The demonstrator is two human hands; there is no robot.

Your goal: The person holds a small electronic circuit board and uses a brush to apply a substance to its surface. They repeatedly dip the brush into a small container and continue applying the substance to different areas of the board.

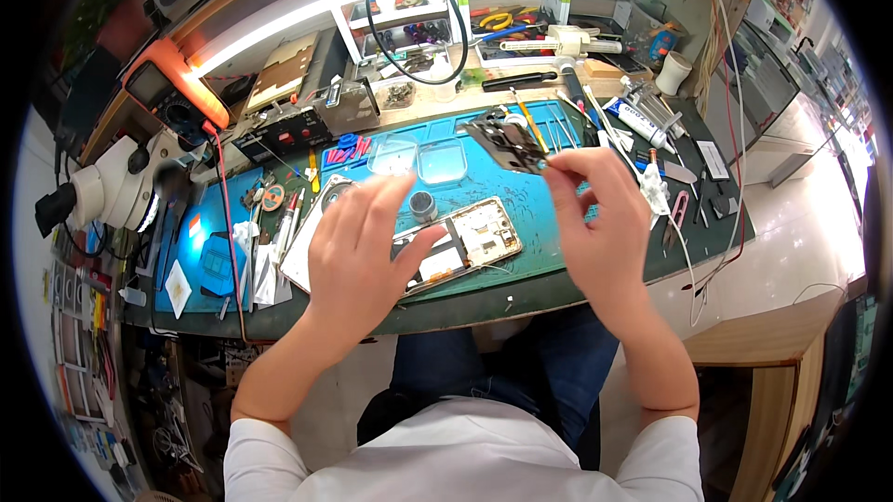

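Note:
My right hand (606,218) pinches the corner of a thin, dark, shiny plate (507,144) between thumb and fingertips, holding it tilted above the blue mat. What kind of part the plate is, I cannot make out. My left hand (358,246) hovers with fingers stretched and thumb apart, holding nothing. Partly hidden beneath it lies an opened device body (484,230) with a pale frame and bare inner parts. Just past the left thumb stands a small round jar (423,206). Beyond that are clear plastic boxes (441,161).
On the left are an orange multimeter (177,93) and a white microscope (107,184). Tweezers and a yellow-handled tool (528,125) lie at the mat's back. To the right are a white tube (637,123), pink-handled pliers (678,212) and hanging cables. A black cable (372,13) loops overhead.

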